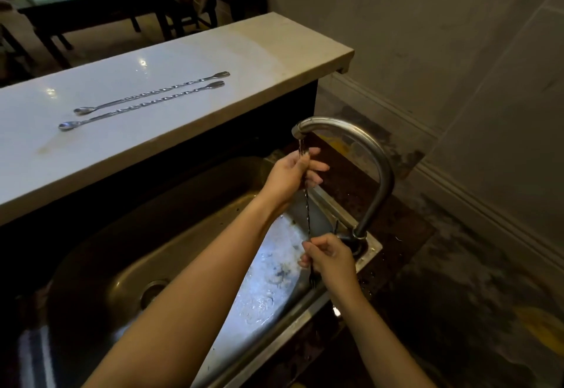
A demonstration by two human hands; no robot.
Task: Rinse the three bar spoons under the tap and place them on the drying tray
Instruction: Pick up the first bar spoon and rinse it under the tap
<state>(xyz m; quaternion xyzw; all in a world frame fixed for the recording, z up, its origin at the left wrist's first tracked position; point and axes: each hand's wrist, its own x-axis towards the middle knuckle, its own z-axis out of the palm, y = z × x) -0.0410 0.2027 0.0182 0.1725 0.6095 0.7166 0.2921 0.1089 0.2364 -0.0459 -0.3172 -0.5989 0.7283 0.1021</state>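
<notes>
The left hand point(291, 174) is closed loosely around the upper end of a bar spoon point(306, 213), fingers curled over it right beneath the spout of the tap point(351, 158), where a thin stream of water falls onto them. The right hand point(331, 258) pinches the lower part of the same spoon between thumb and fingers, with the forked end poking out below the palm, so the twisted stem runs steeply between the two hands over the sink point(195, 235). The sink is a stainless basin with a round drain point(154, 291) at its lower left and a wet, brightly lit patch on its right wall; the curved tap rises from the rim at the basin's right edge. Beyond the sink stands a raised white counter point(171, 107), glossy with reflected light, and on it lie the two other bar spoons point(151, 92) point(142, 106), side by side and nearly parallel, bowls to the left and forked ends to the right, apart from each other. To the right the dark, mottled worktop point(457, 265) meets a pale tiled wall point(457, 36). Behind the counter, in the dim room, a dark wooden table point(91, 12) and chairs are visible.
</notes>
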